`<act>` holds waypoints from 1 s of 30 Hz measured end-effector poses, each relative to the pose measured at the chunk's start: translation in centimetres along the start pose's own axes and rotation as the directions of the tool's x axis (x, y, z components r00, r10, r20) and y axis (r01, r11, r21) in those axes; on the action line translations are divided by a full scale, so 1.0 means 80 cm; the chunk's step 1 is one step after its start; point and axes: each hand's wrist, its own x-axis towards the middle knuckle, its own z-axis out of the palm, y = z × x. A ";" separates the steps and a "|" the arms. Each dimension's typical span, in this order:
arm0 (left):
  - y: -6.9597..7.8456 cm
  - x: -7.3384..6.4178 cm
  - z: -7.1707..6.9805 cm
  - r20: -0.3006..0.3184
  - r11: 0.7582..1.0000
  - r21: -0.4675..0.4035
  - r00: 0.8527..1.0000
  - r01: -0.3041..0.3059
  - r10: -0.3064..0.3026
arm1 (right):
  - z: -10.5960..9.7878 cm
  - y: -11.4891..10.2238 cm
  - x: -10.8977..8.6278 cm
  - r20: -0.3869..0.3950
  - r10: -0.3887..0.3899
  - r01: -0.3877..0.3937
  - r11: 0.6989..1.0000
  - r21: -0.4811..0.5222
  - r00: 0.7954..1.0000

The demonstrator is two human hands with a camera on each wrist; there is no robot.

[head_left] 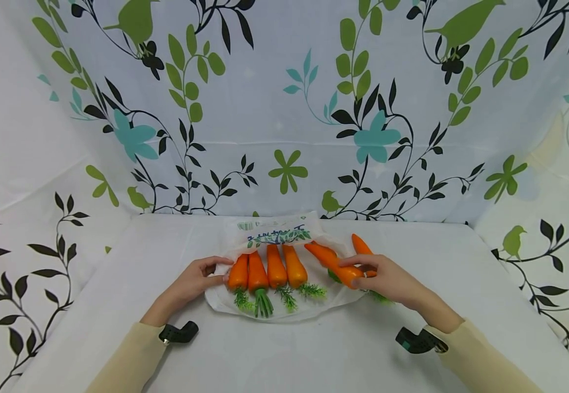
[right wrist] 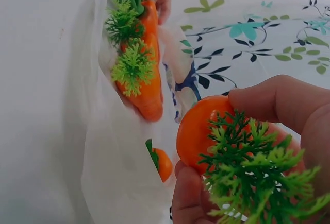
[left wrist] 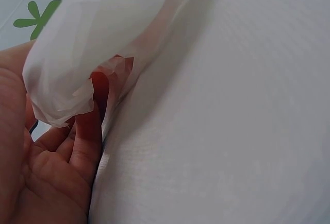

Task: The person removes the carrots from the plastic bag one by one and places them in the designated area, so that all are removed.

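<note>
A white plastic bag (head_left: 276, 310) with blue and green print lies flat, several orange carrots (head_left: 275, 266) with green tops side by side on it. At its left edge my left hand (head_left: 197, 284) grips the plastic beside the first carrot, fingers curled under a fold in the left wrist view. On the right side, my right hand (head_left: 392, 279) pinches a carrot (right wrist: 198, 131) by its thick end between thumb and fingers. This carrot's leafy top (right wrist: 258, 167) hangs toward the palm. Beneath it, another carrot (right wrist: 164, 165) with dark green shows partly hidden on the bag.
Beyond my right hand, the pointed tip of a carrot (head_left: 360, 243) sticks up past the bag's right side. All lies on a white table (head_left: 284, 360). A cloth printed with leaves and birds (head_left: 245, 109) hangs behind the table's back edge.
</note>
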 end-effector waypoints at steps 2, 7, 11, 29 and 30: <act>0.000 0.000 0.000 0.000 1.000 0.003 1.000 0.001 -0.001 | -0.003 0.001 -0.004 -0.007 0.005 -0.005 1.000 -0.001 1.000; 0.001 0.000 0.000 0.001 1.000 0.004 1.000 0.005 -0.005 | -0.012 0.005 -0.016 -0.020 -0.004 0.004 1.000 -0.007 1.000; 0.002 -0.001 0.001 0.003 1.000 0.005 1.000 0.004 -0.004 | -0.021 0.009 -0.026 -0.009 -0.030 0.031 0.999 0.032 0.999; 0.004 -0.001 0.001 -0.001 1.000 0.021 1.000 -0.006 0.006 | -0.055 0.029 -0.057 -0.059 -0.078 0.083 0.991 0.101 0.995; 0.004 -0.001 0.001 -0.002 1.000 0.022 1.000 -0.007 0.007 | -0.057 0.030 -0.058 -0.065 -0.078 0.084 0.991 0.100 0.995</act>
